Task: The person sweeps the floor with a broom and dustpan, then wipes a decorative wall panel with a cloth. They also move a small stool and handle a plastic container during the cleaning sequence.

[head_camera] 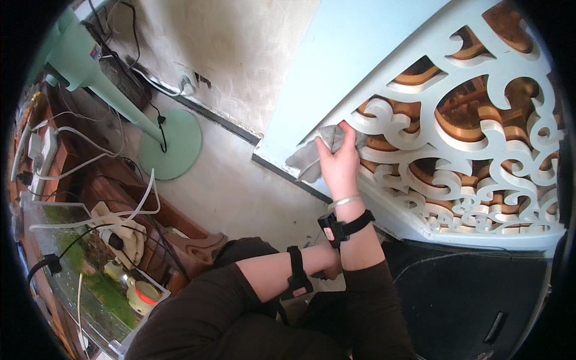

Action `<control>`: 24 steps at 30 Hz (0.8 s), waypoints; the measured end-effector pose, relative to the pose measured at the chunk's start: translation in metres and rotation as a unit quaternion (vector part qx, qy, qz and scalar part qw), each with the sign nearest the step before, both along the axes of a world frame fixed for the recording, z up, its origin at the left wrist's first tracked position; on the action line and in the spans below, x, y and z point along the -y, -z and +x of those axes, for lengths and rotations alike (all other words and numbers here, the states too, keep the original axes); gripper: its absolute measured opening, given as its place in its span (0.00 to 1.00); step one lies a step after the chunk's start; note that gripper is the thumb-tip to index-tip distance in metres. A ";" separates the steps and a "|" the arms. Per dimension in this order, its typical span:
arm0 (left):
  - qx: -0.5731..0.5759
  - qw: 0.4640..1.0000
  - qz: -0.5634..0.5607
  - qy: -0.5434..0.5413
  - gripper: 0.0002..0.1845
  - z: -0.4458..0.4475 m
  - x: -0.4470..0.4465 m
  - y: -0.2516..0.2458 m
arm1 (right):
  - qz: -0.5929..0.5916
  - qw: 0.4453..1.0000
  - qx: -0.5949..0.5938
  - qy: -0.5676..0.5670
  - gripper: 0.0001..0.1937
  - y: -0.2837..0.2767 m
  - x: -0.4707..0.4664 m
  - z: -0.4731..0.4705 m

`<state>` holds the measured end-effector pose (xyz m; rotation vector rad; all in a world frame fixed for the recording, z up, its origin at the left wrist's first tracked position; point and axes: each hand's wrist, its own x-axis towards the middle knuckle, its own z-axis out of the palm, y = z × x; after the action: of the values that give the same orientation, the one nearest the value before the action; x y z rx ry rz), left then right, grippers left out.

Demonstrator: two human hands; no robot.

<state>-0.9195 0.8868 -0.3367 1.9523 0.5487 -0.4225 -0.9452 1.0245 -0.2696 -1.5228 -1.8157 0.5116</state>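
My right hand (340, 158) grips a crumpled grey cloth (310, 157), thumb and forefinger spread over it. The cloth lies against the lower corner of a pale blue-white wall edge (297, 99), at the border of a white carved lattice panel (405, 157). Part of the cloth reaches under my fingers toward the scrollwork. My left hand (332, 263) is low, near my right forearm, which partly covers it. Its fingers are hard to make out, and whether it holds anything does not show. Both wrists wear black strapped devices, and a bangle circles the right one.
A mint-green pedestal stand (173, 144) rises at left, with cables around it. A white power strip (45, 150) rests on brown wooden furniture (153, 211). Below is a glass tank (76, 265) with green growth. A large black panel (459, 288) stands at lower right.
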 end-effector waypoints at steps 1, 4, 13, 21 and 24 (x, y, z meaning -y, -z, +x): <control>0.009 1.000 -0.004 -0.006 0.22 0.001 0.001 -0.001 | 0.017 1.000 -0.006 0.008 0.25 0.001 -0.002 0.001; -0.009 1.000 0.001 -0.004 0.20 0.008 0.003 0.001 | -0.010 0.999 0.031 -0.018 0.23 -0.002 0.001 0.014; -0.007 0.996 0.064 0.056 0.19 0.014 0.004 -0.001 | 0.017 0.991 0.125 -0.043 0.21 -0.035 0.050 0.050; -0.050 0.995 0.080 0.032 0.19 0.006 0.004 -0.007 | 0.174 0.907 0.375 -0.080 0.24 -0.011 0.016 0.007; -0.040 0.995 0.090 0.016 0.19 0.005 0.005 -0.008 | 0.225 0.832 0.499 -0.094 0.19 -0.010 0.007 0.016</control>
<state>-0.9145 0.8815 -0.3291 2.1255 0.6261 -0.4861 -0.9288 1.0178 -0.2591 -1.3435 -2.6046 -0.7692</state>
